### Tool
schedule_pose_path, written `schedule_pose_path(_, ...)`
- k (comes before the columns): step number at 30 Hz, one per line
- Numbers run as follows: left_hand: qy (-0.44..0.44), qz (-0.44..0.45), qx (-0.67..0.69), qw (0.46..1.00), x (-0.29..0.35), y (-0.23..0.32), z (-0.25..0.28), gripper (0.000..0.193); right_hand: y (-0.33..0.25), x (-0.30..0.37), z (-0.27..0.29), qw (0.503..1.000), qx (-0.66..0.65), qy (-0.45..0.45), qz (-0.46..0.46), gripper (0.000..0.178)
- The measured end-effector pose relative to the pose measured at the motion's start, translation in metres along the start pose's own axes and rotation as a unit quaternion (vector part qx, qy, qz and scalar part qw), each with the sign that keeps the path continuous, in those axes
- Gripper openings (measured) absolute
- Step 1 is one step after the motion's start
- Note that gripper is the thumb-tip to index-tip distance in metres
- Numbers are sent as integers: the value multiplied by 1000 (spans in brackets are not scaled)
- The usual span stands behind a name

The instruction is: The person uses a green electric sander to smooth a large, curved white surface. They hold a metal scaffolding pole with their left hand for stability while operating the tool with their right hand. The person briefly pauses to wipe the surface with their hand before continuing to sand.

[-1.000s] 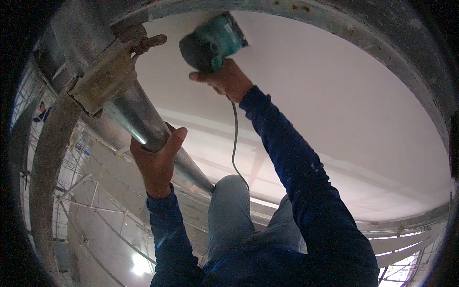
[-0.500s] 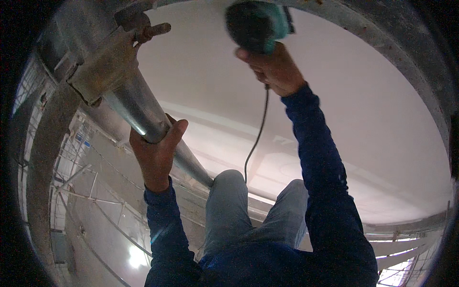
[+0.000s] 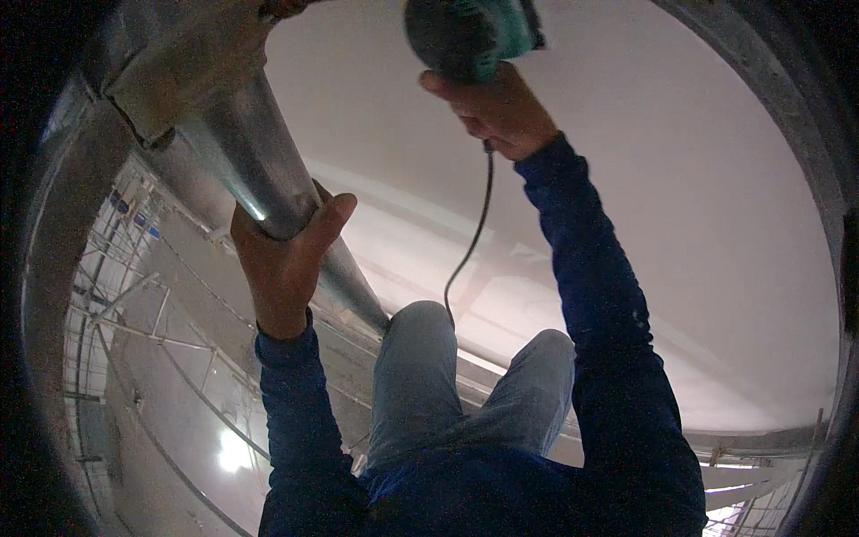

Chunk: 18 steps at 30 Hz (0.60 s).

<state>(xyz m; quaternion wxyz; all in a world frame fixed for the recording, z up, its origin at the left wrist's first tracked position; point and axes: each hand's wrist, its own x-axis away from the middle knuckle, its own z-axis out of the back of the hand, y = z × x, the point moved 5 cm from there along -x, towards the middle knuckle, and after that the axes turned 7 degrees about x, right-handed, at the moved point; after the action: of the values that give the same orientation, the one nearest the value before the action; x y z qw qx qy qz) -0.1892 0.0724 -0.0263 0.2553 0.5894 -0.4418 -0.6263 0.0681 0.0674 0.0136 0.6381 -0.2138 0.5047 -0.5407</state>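
Teal power tool (corded) and metal pipe occupy both hands.

Dark blue long-sleeved top, faded blue-grey jeans
Left of the jeans, the left sleeve ends in a cuff; right of them, the wrinkled right sleeve bears a pale fleck.

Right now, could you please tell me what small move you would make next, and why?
I would perhaps shift the teal-and-black power tool slightly rightward with the right hand, since its thin dark cord runs down to the denim-clad left knee, while the left hand grips the round silver metal pipe.
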Motion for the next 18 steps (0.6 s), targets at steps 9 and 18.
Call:
schedule_pose_path(9, 15, 30, -11, 999, 8, -2, -4, 28, 113, 2, -85, 994, 71, -51, -64, 62)
schedule_pose_path(18, 43, -18, -43, 998, 13, -13, -13, 35, 269, 71, -144, 978, 150, -110, -95, 61)
